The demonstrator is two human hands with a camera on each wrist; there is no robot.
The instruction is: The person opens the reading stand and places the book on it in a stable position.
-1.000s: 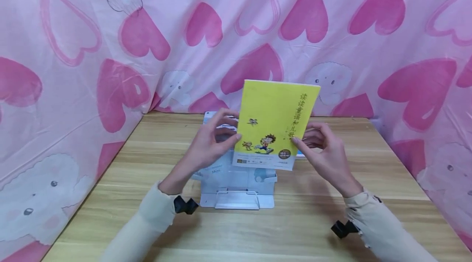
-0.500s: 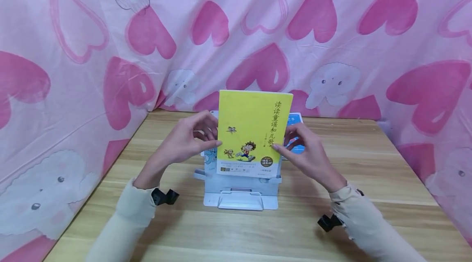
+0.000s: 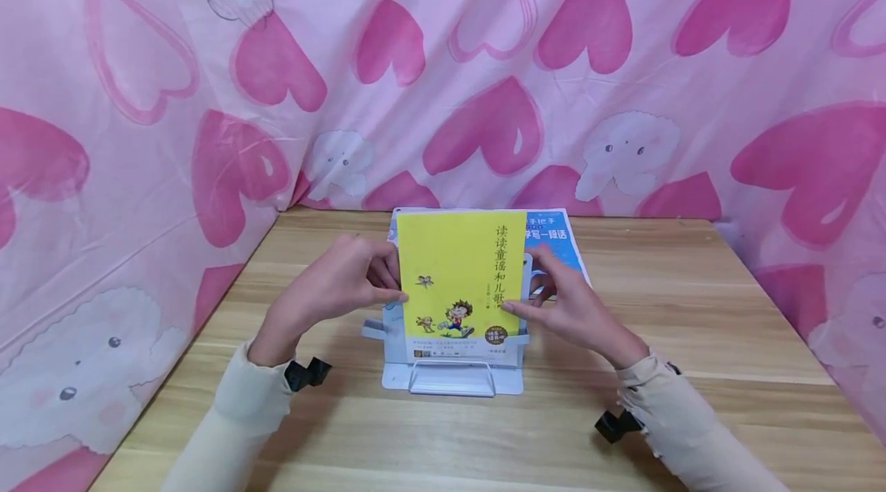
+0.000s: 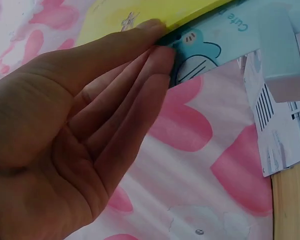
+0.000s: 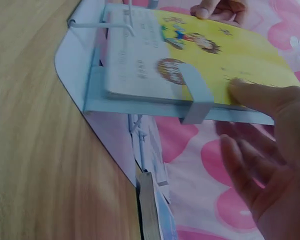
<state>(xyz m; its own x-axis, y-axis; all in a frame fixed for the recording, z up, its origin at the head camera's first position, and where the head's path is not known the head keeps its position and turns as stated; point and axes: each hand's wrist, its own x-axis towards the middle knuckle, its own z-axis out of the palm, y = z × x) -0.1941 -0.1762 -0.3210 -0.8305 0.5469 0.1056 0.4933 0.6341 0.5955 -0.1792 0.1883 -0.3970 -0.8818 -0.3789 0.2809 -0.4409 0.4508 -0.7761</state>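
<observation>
A yellow paperback book (image 3: 457,269) with a cartoon boy on its cover stands tilted back on a light-blue metal book stand (image 3: 394,380). Its lower edge is low on the stand, behind the wire rest (image 3: 452,388). My left hand (image 3: 332,288) pinches the left edge, thumb on the cover. On the other side, my right hand (image 3: 571,315) has its thumb on the cover and its fingers behind the stand's back plate. The right wrist view shows a side clip (image 5: 196,90) reaching over the book's edge. A penguin drawing (image 4: 197,52) shows on the back plate in the left wrist view.
Behind the stand, a blue book (image 3: 557,246) lies on the wooden table (image 3: 664,307). A pink curtain with hearts (image 3: 484,123) hangs along the table's back and sides. Black wrist cameras (image 3: 616,425) sit below both hands.
Both hands have brought the yellow book left and down, from in the air above the stand to its back plate. More of the blue book behind now shows.
</observation>
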